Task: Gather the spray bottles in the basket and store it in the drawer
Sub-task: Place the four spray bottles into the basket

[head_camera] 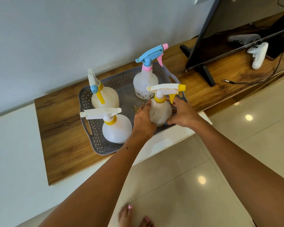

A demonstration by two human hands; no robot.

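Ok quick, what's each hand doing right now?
Left hand: closed around the side of the spray bottle in the basket.
Right hand: gripping the same bottle's other side.

Both bare arms reach forward and slightly inward from the bottom of the view, forearms nearly straight, converging on one spot — the left hand point(143, 119) with its back to the camera, fingers curved and pressed against the left side of the spray bottle point(160, 110). The right hand point(184, 114) mirrors it on the opposite side, palm turned inward, fingers wrapped low around the bottle's body and thumb up near its neck. Together the two hands clasp it between them — wrists level, a small dark mark showing on the left forearm.
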